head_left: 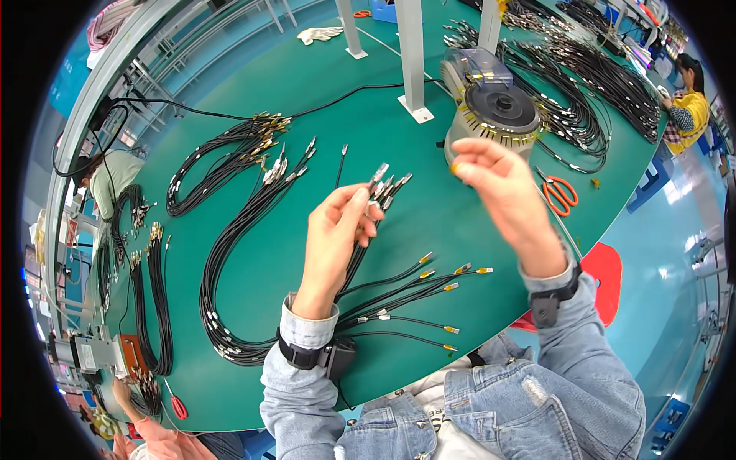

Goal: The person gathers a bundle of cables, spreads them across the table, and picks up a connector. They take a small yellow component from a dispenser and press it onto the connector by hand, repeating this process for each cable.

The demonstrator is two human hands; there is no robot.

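Note:
My left hand (331, 239) pinches a black cable just below its silver connector (379, 175), which points up and away from me. More black cables (222, 257) loop across the green table to the left, their connector ends gathered beyond that hand. Below and right of it, several cable ends (451, 287) with yellow tape around them fan out. My right hand (507, 201) is raised in front of the round tape dispenser (468, 126). Between its thumb and fingertips shows a small piece of yellow tape (455, 169). Short yellow strips line the dispenser's rim.
Orange-handled scissors (560, 195) lie right of the dispenser, red-handled ones (179, 406) at the lower left. Grey posts (412, 69) stand on the table. Further cable bundles (613, 80) lie far right. Co-workers sit at the right and left edges. A red stool (608, 280) is beside me.

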